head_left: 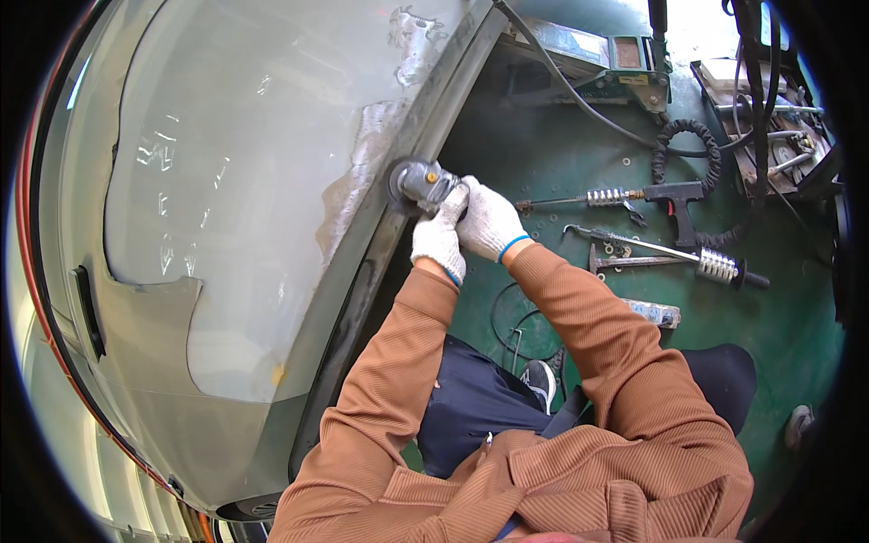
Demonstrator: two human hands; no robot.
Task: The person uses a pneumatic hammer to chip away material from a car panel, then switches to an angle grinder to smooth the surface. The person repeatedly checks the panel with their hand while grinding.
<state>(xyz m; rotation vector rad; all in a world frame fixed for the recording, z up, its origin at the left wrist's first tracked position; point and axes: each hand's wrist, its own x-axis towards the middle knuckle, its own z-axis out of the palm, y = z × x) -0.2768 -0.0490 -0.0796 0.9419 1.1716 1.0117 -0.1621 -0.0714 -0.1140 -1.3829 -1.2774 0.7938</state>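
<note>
Both my hands wear white knit gloves and are closed round an angle grinder. My left hand wraps its body from the near side, and my right hand grips it just to the right. The grinder's disc lies over the sill along the bottom edge of a car's side. Whether the disc touches the metal, I cannot tell. Beside it, the grey door panel carries a long sanded patch of bare metal. Another bare patch shows farther up the panel.
On the green floor to the right lie a pistol-handled dent puller, a slide hammer, a hammer, scattered washers and a power strip. A tool tray stands far right. A black hose crosses the far floor.
</note>
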